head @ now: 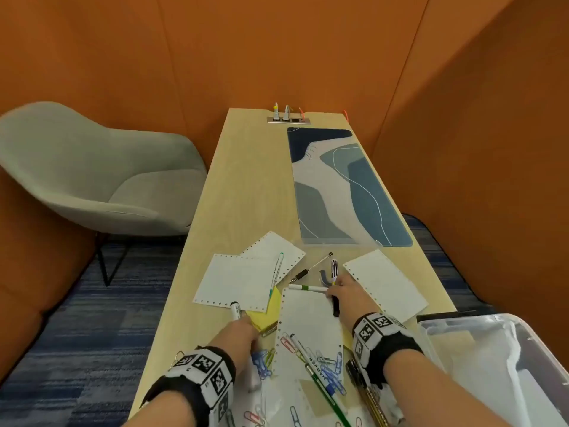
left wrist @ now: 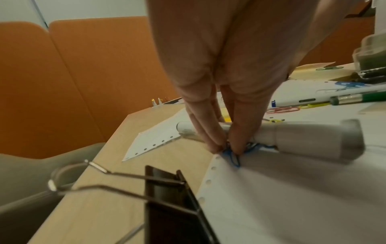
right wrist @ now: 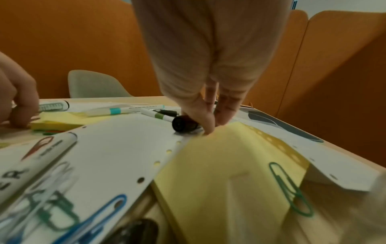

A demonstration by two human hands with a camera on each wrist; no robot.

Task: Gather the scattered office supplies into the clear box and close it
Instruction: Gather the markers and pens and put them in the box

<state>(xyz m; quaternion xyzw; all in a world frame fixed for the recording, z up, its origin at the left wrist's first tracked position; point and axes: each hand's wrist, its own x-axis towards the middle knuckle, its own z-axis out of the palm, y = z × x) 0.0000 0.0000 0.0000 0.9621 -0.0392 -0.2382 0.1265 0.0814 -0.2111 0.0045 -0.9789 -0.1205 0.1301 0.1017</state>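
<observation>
- The left hand (left wrist: 219,69) is seen reaching down to the table (head: 240,186). A blue paper clip (left wrist: 230,156) is pinched between its fingertips (left wrist: 237,148), right at the edge of a white sheet with punched holes (left wrist: 292,189).
- A fat white marker (left wrist: 303,137) is seen lying just behind those fingers, touching the sheet.
- A black binder clip (left wrist: 167,206) is seen near the table's left edge, close to the camera.
- The right hand (head: 346,291) is placed farther up the table. A black pen (right wrist: 184,126) is touched by its bent fingers (right wrist: 205,118), and the fingertips are pressed down where a white sheet meets a yellow paper (right wrist: 219,165). Whether the pen is really gripped cannot be told.
- A green paper clip (right wrist: 290,189) is seen lying on that yellow paper.
- The clear box (head: 498,365) is found at the near right corner of the table, beside the right arm. It is open on top, and its walls are see-through.
- More things are spread between the two arms: coloured paper clips (head: 329,365), a white marker with letters (head: 311,359) and a green pencil (head: 329,399), all on white sheets.
- A yellow note pad (head: 266,309) is seen just past the left hand, and a pen with a teal band (head: 277,272) is laid across the far sheets.
- A blue and grey mat (head: 341,186) is laid on the far part of the table.
- A grey chair (head: 101,174) is seen standing to the left, in front of orange walls (head: 277,44).
</observation>
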